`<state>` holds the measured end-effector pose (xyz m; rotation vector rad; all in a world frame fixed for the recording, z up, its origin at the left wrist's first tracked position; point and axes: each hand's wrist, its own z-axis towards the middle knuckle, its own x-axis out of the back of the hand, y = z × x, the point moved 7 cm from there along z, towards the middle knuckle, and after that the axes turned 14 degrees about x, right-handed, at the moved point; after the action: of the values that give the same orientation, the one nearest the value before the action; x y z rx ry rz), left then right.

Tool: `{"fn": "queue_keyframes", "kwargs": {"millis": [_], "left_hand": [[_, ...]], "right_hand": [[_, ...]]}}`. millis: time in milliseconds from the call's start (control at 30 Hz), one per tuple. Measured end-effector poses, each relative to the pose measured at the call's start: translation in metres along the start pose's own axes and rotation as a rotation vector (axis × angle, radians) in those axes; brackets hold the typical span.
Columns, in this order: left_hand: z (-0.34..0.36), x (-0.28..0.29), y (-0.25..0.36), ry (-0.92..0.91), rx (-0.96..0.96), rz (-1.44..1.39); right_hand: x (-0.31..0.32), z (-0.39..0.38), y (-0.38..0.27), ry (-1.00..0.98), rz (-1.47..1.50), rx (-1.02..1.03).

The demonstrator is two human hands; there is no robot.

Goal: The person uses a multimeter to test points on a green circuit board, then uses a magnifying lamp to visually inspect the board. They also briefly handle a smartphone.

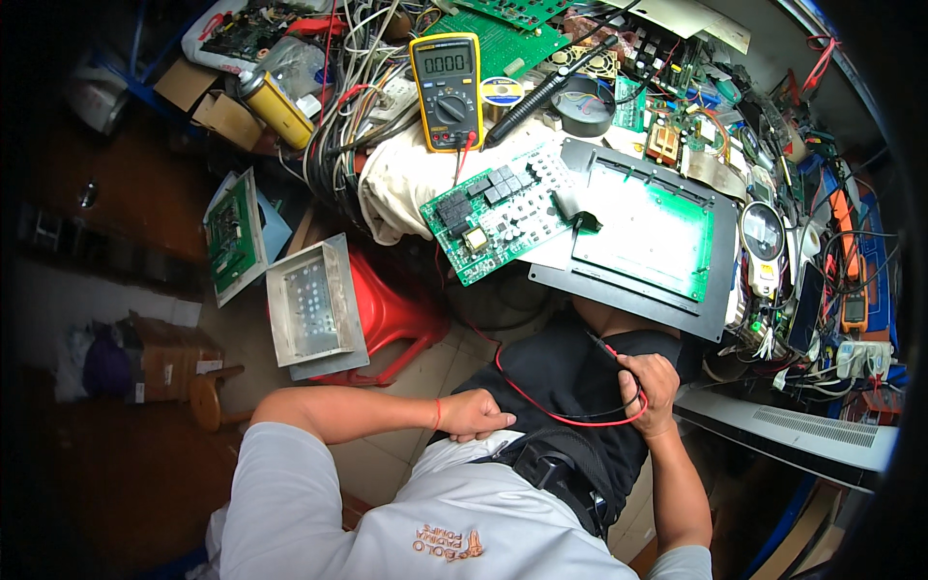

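My right hand (650, 391) is closed around the test probes, whose black tip end (602, 345) sticks out toward the bench. From this hand a red test lead (570, 421) loops down over my dark shorts, with a black lead near it. My left hand (474, 416) rests on my lap as a loose fist, thumb stretched out; I see nothing in it. Ahead, a yellow multimeter (447, 92) with a lit display leans on white cloth. A green circuit board (498, 213) with black relays lies at the bench's front edge, joined by a ribbon cable (578, 201) to a black-framed panel (628, 307).
A red stool (396, 309) stands left of my knees, a metal box (314, 304) on it. Another framed board (235, 237) is beside it. Tangled cables (338, 126), a yellow can (275, 108), a solder reel (501, 92) and a magnifier (762, 237) crowd the bench.
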<state>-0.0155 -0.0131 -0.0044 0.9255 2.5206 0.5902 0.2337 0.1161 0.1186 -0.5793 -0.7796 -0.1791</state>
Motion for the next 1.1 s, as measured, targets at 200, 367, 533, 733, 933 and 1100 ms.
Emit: {"fn": "queue_keyframes", "kwargs": {"millis": [200,367,533,733,933,1100], "left_hand": [[0.0011,-0.0010,-0.0015,0.002,0.007,-0.003],[0.0014,0.0000,-0.0010,0.019,-0.015,-0.001],[0.0005,-0.0002,-0.0005,0.028,-0.010,-0.007],[-0.0011,0.0006,0.0004,0.061,-0.005,0.015],[0.0013,0.0005,-0.0028,0.056,0.006,0.010],[0.0015,0.0004,-0.0050,0.028,0.020,-0.015]], "right_hand": [[0.0023,0.0026,-0.0023,0.018,-0.001,0.012],[0.0030,0.0032,-0.0038,0.018,-0.005,0.014],[0.0036,0.0031,-0.0040,0.035,-0.001,0.019],[0.0033,0.0031,-0.0047,0.035,-0.005,0.019],[0.0027,0.0022,-0.0036,0.034,-0.008,0.028],[0.0017,-0.0004,-0.0019,0.033,-0.006,0.018]]}}
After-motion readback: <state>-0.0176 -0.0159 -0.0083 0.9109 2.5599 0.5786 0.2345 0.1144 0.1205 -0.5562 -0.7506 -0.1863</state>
